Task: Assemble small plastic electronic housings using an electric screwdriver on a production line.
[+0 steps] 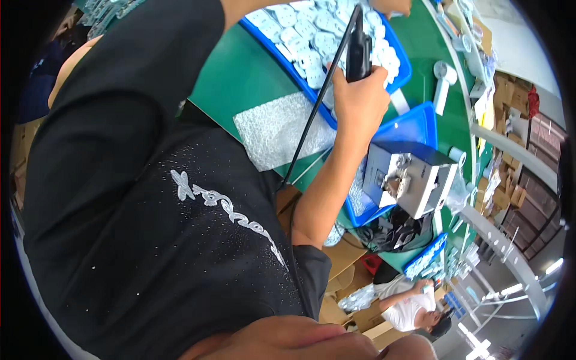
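My right hand point(362, 103) is closed around a black corded electric screwdriver point(359, 57). The tool's tip is hidden. From its top end a black cable runs down past my forearm. Under the tool lies a blue tray point(406, 67) piled with pale flat plastic plates point(309, 39), several with holes. My left forearm point(243, 8) leaves the picture at the top edge. Beyond it, a small strip of my left hand point(393, 6) shows above the tray's far end; its fingers are mostly cut off.
A sheet of bubble wrap point(264, 129) lies on the green table point(231, 78). Right of my forearm, a metal box-shaped machine point(414, 177) stands in or beside another blue tray point(426, 117). White tape rolls lie further right. A person in white point(414, 309) works at the lower right.
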### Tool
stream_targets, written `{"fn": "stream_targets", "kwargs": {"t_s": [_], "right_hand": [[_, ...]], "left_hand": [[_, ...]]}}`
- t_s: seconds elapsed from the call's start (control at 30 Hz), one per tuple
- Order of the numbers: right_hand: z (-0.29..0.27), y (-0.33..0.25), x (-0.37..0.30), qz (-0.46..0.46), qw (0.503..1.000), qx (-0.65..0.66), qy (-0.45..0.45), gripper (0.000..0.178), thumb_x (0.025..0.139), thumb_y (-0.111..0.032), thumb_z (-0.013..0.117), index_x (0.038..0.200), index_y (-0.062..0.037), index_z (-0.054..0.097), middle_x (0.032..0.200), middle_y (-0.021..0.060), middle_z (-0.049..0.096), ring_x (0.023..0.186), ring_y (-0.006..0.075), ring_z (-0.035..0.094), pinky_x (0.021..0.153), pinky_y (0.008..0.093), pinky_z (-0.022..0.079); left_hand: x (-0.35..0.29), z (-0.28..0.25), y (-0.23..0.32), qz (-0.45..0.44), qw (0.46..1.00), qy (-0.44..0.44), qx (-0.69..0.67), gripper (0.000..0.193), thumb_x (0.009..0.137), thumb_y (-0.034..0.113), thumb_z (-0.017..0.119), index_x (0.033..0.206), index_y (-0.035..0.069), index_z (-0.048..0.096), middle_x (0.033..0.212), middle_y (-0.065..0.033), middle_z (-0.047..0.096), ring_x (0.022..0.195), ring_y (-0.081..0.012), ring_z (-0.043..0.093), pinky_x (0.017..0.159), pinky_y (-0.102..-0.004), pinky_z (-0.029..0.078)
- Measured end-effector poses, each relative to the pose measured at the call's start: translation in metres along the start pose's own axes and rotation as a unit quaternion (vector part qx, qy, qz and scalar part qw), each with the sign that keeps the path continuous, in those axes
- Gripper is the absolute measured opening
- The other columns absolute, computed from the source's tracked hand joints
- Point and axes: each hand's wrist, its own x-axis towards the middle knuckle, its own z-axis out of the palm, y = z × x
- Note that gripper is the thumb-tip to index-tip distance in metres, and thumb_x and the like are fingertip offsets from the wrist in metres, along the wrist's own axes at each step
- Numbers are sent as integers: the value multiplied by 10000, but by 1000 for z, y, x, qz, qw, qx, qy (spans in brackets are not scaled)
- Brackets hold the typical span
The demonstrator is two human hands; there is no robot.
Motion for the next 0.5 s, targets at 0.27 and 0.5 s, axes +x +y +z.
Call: {"fn": "stream_targets", "kwargs": {"t_s": [0.27,0.5], "right_hand": [[11,5,2,-16,998,-56,8,446,746,-259,763,1028,-3,533,878,259,679,835,447,661,742,512,517],[3,11,5,-1,1000,-16,-1,412,750,-145,688,1121,-40,544,863,251,691,824,440,672,741,493,517]], "left_hand": [[-68,-57,0,-38,973,227,23,549,924,443,592,1388,181,463,1297,-155,554,1152,-291,568,951,-494,430],[-224,-124,-6,-379,922,-81,-22,549,749,347,726,1162,21,567,1065,-184,629,1039,-371,606,865,-454,487]]}}
